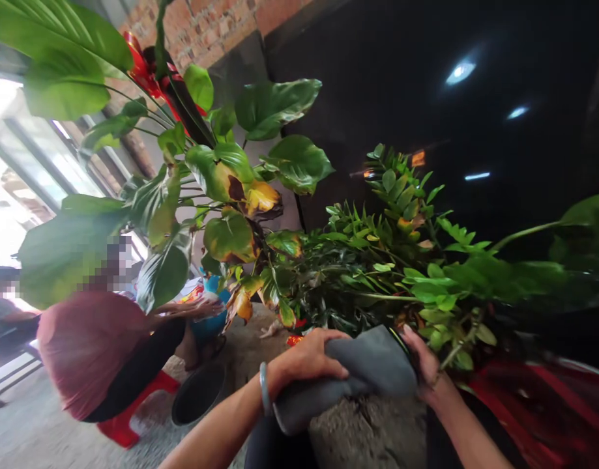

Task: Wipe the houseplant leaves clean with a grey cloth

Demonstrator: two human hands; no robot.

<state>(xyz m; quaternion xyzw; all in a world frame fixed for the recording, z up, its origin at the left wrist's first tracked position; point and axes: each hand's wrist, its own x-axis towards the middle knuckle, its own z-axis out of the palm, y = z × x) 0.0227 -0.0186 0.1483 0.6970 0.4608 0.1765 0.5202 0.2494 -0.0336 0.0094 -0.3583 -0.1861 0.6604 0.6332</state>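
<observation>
A soft dark-grey bundle of fabric or rubber [384, 355] lies across the lower middle, in front of my knees. Its right end has a thin yellow-green edge; I cannot tell exactly what it is. My left hand [311, 358], with a pale bracelet at the wrist, is closed over its upper side, thumb and fingers wrapped round. At the right end my right hand [423, 365] grips the edge, its fingers partly hidden behind the bundle. Just beyond both hands stand leafy green plants [348, 280].
A large plant with yellowing leaves [231, 234] leans in at left. A person in a pink shirt [94, 345] sits on a red stool [137, 404] beside a black bucket [199, 394]. Red shiny plastic [543, 404] lies at lower right. A dark glossy panel [426, 98] stands behind.
</observation>
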